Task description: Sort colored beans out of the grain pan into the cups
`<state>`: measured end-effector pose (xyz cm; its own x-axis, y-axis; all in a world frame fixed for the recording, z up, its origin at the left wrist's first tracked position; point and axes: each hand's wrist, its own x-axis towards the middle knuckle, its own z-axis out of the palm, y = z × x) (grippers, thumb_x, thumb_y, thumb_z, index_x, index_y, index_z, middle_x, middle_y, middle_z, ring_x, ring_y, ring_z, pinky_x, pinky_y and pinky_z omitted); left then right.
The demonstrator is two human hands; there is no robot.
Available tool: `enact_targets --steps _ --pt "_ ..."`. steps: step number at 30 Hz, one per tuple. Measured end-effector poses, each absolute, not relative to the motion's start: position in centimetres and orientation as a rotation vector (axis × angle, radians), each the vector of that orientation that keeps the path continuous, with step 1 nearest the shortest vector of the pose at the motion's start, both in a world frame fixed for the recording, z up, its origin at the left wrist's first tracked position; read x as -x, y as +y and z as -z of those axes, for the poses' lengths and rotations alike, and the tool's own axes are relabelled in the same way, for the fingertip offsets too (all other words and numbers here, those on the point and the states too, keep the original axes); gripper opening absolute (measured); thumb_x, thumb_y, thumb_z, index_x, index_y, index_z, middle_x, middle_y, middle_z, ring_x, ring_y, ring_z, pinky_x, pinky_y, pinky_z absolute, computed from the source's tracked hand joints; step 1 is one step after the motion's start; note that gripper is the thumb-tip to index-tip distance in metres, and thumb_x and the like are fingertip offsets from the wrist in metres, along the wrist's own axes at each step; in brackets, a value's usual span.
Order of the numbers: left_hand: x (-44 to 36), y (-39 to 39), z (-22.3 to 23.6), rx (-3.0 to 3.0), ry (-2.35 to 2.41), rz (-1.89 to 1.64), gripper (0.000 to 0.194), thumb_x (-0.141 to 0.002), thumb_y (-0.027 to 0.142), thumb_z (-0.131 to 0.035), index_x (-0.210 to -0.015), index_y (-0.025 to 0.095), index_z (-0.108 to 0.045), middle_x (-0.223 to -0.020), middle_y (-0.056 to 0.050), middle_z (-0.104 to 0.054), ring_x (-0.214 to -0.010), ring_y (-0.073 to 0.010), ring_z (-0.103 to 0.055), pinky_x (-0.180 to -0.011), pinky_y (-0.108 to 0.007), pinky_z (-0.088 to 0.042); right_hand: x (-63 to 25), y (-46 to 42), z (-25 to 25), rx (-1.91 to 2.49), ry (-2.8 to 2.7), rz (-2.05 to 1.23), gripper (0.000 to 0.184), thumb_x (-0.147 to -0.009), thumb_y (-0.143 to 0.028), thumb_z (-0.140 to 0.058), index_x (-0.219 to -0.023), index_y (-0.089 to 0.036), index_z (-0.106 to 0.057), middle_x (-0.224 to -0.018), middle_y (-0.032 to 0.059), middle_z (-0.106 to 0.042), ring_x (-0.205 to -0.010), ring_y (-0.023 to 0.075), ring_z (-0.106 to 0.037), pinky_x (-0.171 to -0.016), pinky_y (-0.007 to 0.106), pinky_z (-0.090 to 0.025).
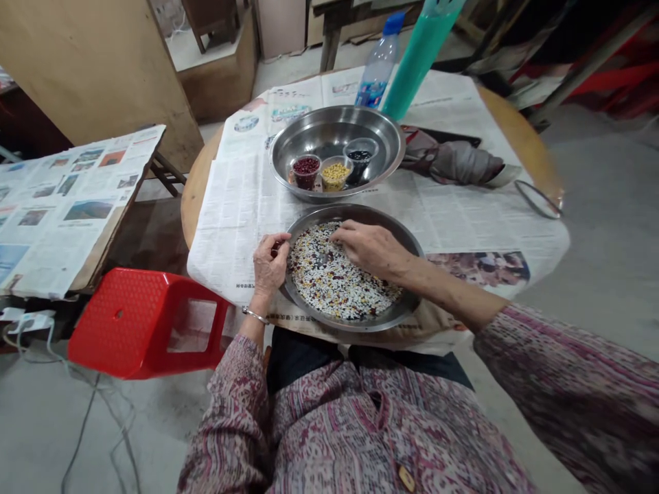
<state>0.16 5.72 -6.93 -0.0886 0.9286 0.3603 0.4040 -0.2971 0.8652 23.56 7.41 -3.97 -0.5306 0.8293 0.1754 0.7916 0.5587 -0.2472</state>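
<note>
A round metal tray (pixel 401 312) full of mixed white, yellow, red and dark beans lies on the newspaper in front of me. My left hand (pixel 268 264) rests at the tray's left rim, fingers curled around a few red beans. My right hand (pixel 369 245) lies over the beans in the tray's upper part, fingertips pinched down into the pile. Behind it stands a larger metal basin (pixel 329 130) holding three small cups: red beans (pixel 305 170), yellow beans (pixel 335 174) and dark beans (pixel 359 159).
Newspaper (pixel 241 199) covers the round wooden table. A water bottle (pixel 379 65) and a green cylinder (pixel 418 55) stand at the back. A folded grey umbrella (pixel 453 161) lies at right. A red plastic stool (pixel 147 322) stands at left, beside another newspaper-covered table (pixel 66 199).
</note>
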Motion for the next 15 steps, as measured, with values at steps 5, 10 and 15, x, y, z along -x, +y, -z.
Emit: enact_targets --steps 5,10,15 --pt "-0.2 5.8 6.9 -1.689 1.470 -1.378 0.016 -0.089 0.013 -0.059 -0.096 0.021 -0.071 -0.092 -0.002 -0.068 -0.083 -0.0152 -0.062 -0.082 -0.028 -0.051 -21.4 9.2 3.9 1.377 -2.368 -0.166 0.031 -0.096 -0.021 -0.046 -0.113 -0.021 -0.072 -0.112 0.0119 -0.070 -0.108 0.0286 -0.058 -0.088 0.041 -0.048" --pt "-0.2 5.7 6.8 -1.688 1.454 -1.376 0.017 -0.089 0.011 -0.059 -0.096 0.021 -0.071 -0.092 -0.002 -0.068 -0.083 -0.0148 -0.062 -0.081 -0.028 -0.051 -20.7 8.0 3.2 1.211 -2.645 -0.386 0.019 -0.095 -0.024 -0.053 -0.096 -0.020 -0.071 -0.095 0.0099 -0.070 -0.091 0.0240 -0.061 -0.081 0.036 -0.046" --pt "-0.2 5.6 6.7 -1.698 1.443 -1.381 0.017 -0.090 0.011 -0.058 -0.096 0.021 -0.071 -0.091 -0.002 -0.068 -0.081 -0.0145 -0.061 -0.079 -0.027 -0.050 -21.8 3.4 2.5 0.850 -2.717 -0.516 0.017 -0.097 -0.026 -0.053 -0.103 -0.021 -0.068 -0.099 0.0074 -0.067 -0.087 0.0195 -0.060 -0.077 0.032 -0.046"
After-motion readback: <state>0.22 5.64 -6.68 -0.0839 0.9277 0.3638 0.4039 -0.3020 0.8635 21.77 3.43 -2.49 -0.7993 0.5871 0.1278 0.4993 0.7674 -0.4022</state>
